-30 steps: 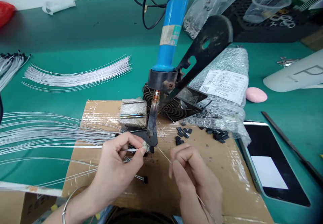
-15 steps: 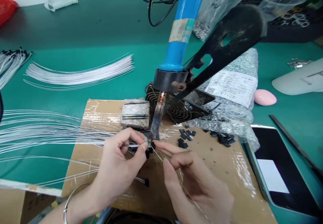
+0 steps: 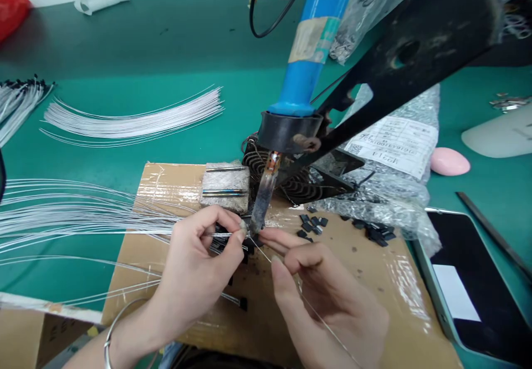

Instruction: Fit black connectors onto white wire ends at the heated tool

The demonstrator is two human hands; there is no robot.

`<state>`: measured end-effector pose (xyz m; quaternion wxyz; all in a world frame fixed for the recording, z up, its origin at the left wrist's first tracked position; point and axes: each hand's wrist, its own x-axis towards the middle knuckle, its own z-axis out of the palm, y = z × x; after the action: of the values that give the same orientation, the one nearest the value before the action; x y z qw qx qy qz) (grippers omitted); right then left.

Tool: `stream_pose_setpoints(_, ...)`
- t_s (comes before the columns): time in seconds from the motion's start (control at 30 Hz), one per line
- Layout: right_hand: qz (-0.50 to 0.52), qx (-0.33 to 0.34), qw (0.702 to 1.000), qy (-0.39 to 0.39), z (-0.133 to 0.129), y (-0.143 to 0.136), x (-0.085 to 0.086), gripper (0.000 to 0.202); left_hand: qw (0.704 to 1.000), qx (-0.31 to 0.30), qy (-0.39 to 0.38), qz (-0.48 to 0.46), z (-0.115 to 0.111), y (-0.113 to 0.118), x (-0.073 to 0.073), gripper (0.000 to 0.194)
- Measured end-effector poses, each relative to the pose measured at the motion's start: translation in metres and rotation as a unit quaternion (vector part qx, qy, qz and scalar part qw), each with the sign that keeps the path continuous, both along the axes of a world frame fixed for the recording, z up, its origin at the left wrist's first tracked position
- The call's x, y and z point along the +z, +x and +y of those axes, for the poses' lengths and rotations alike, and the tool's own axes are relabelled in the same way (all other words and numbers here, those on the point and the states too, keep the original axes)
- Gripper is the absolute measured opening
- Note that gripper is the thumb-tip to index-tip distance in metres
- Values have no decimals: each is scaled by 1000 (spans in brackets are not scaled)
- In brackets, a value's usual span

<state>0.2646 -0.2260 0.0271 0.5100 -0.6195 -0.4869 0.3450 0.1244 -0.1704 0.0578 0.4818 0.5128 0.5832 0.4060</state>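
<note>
My left hand is closed in a pinch on the end of a thin white wire, right beside the tip of a soldering iron. The blue-handled soldering iron points downward in a black clamp and bracket. Solder wire runs through my right hand, thumb and index finger pinched on it, and its end reaches the iron's tip. My fingertips partly cover the joint there. More white wires stretch away to the left, some passing behind my left hand.
Brown cardboard covers the work spot. On it are a grey block with metal strips and small black pieces. A phone lies to the right. Bubble-wrapped packages sit behind, and a wire bundle lies back left.
The view has shifted slightly, and the iron with its bracket appears further right. Both hands keep their pinches, with the solder wire still at the tip.
</note>
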Motion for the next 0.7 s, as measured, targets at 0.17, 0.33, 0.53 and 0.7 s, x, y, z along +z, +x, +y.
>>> stream_pose_setpoints(0.17, -11, 11, 1000, 3, 1, 2, 1, 23, 1000, -3, -4, 0, 0, 0, 2, 11)
stream_pose_setpoints(0.33, -23, 11, 1000, 11, 1, 4, 3, 24, 1000, -6, 0, 8, 0, 0, 4, 12)
stream_pose_setpoints(0.53, -25, 9, 1000, 13, 0, 4, 3, 22, 1000, -2, 6, 14, 0, 1, 5, 12)
stream_pose_setpoints(0.7, -8, -2, 1000, 11, 1, 2, 5, 24, 1000, -7, 11, 11, 1, 0, 7, 11)
